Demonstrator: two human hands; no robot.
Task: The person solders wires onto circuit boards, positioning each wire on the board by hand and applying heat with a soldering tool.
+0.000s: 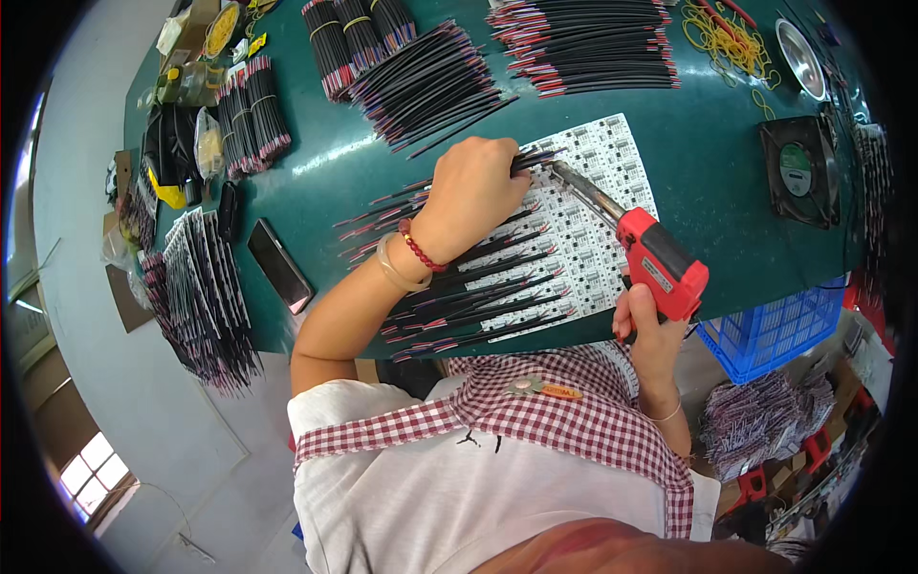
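Pinching a wire [535,158] at frame centre, the left hand [470,182] presses the board [612,153]; the right hand [648,325] grips the soldering gun [660,263] just right.

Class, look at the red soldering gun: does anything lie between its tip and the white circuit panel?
Nothing visible does. The soldering gun in the right hand points at the panel beside the left hand, which presses a black wire there.
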